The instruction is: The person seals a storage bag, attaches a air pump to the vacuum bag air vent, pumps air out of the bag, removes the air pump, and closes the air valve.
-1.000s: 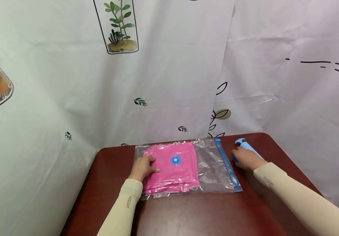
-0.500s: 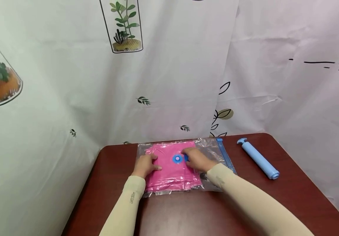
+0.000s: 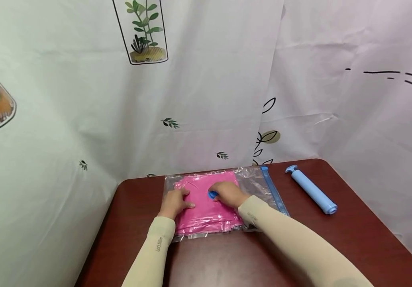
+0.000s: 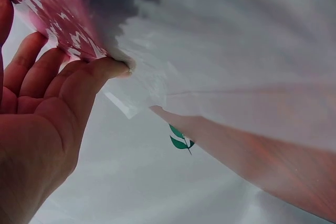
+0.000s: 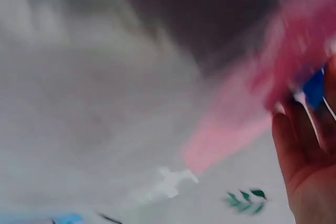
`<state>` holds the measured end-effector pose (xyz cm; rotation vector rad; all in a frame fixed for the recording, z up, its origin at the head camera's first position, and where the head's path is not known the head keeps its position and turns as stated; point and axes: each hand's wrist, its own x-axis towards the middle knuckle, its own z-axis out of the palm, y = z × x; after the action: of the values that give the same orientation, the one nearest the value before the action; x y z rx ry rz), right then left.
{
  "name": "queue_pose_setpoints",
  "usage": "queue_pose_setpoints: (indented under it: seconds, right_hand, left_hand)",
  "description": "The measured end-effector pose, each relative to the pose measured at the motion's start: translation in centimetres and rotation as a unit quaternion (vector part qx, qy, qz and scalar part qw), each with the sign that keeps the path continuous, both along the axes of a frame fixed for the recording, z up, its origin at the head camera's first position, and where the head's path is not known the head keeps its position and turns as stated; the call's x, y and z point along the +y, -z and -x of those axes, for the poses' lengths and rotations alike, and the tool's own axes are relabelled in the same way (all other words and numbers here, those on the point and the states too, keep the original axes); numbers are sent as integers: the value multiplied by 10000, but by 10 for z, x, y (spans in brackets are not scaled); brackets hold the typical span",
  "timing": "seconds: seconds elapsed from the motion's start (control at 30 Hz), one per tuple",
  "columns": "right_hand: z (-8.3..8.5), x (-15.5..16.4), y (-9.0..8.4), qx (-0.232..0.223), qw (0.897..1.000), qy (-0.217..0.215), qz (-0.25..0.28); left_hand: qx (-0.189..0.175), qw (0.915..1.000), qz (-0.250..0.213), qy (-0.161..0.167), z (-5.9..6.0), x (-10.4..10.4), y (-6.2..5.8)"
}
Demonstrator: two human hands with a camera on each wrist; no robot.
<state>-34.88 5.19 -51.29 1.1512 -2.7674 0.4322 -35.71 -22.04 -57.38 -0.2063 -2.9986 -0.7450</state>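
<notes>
A clear zip storage bag [image 3: 252,180] lies flat on the table with folded pink cloth [image 3: 202,217] inside. My left hand [image 3: 173,203] rests on the bag's left part, thumb and fingers spread over the pink; the left wrist view shows its fingertips [image 4: 118,67] touching the plastic. Over the middle of the cloth, my right hand [image 3: 229,194] pinches a blue valve cap [image 3: 212,194] at the bag's valve, which hand and cap hide. In the right wrist view, the blue cap [image 5: 315,88] shows among the fingers; that view is blurred.
A light blue hand pump [image 3: 313,192] with a T-shaped handle lies at the right of the dark red table [image 3: 206,263]. Along the bag's right edge runs a blue zip strip [image 3: 275,192]. White printed curtains [image 3: 199,99] stand behind the table and at both sides.
My right hand has moved left from beside the pump, carrying the blue cap, and is now at the valve. The left hand has stayed on the bag.
</notes>
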Motion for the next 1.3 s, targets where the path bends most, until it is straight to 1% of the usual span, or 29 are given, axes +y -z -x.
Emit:
queue_pose_setpoints:
  seconds: [0.1, 0.13, 0.17, 0.23, 0.27, 0.33, 0.4, 0.43, 0.47, 0.5, 0.6, 0.63, 0.67, 0.8, 0.9, 0.93, 0.97, 1.03, 1.07, 1.13, 1.17, 1.2, 1.27, 1.3]
  right_hand:
    - [3, 0, -9, 177, 9989, -187, -381]
    - [4, 1, -11, 188, 9984, -200, -489]
    - [5, 1, -12, 201, 9979, -203, -574]
    - [7, 0, -13, 105, 9975, -102, -697]
    - [8, 0, -12, 54, 9972, -31, -745]
    - [7, 0, -12, -53, 9968, 180, -781]
    - [7, 0, -11, -115, 9959, 375, -817]
    - [7, 0, -11, -102, 9955, 438, -828]
    - [7, 1, -11, -53, 9954, 471, -838]
    - [7, 0, -11, 6, 9952, 492, -846]
    - [9, -2, -12, 198, 9949, 445, -881]
    - [9, -3, -12, 255, 9948, 421, -888]
    - [9, -4, -13, 301, 9945, 401, -920]
    - [10, -6, -15, 280, 9937, 350, -1030]
    - [12, -5, -16, 5, 9942, 338, -1020]
    - [13, -4, -16, -106, 9947, 308, -979]
    - [14, -3, -17, -223, 9951, 256, -933]
    - [15, -1, -18, -396, 9954, 105, -867]
    - [16, 0, -18, -421, 9956, -12, -838]
    - [17, 3, -19, -400, 9956, -285, -798]
    - [17, 4, -19, -350, 9955, -402, -787]
    - [17, 4, -19, -264, 9954, -500, -770]
    - [18, 5, -18, -108, 9954, -626, -716]
    - [18, 5, -18, -26, 9954, -649, -701]
  left_hand:
    - [98, 9999, -93, 48, 2, 0, 5]
    - [112, 9999, -100, 65, 1, 1, 3]
    - [197, 9997, -115, 118, 3, -1, 6]
    - [50, 9998, -178, 76, -8, 6, -12]
    - [18, 9998, -210, 38, -11, 7, -14]
    - [-155, 9996, -218, -21, -24, 14, -32]
    - [-225, 9995, -228, -65, -30, 18, -39]
    - [-186, 9996, -210, -46, -28, 17, -36]
    - [-147, 9997, -195, -15, -22, 14, -28]
    - [-153, 9997, -171, -4, -21, 14, -29]
    - [-71, 9999, -131, 11, -5, 6, -9]
    - [-111, 9998, -140, -5, -4, 5, -9]
    - [-105, 9999, -133, -19, -1, 4, -5]
    - [-74, 9999, -127, -37, -3, 3, -8]
    - [-68, 9999, -125, -24, -5, 3, -11]
    - [-96, 9999, -123, -19, -7, 3, -14]
    - [-70, 9999, -125, -28, -7, 3, -13]
    - [-122, 9999, -79, -28, -10, 4, -16]
    - [-117, 9999, -81, -47, -9, 3, -14]
    - [-114, 9999, -45, -54, -11, 3, -15]
    - [-110, 9999, -33, -62, -9, 2, -12]
    - [-105, 9999, -25, -64, -9, 2, -12]
    - [-68, 10000, -18, -58, -7, 1, -9]
    - [-75, 10000, -14, -49, -8, 2, -10]
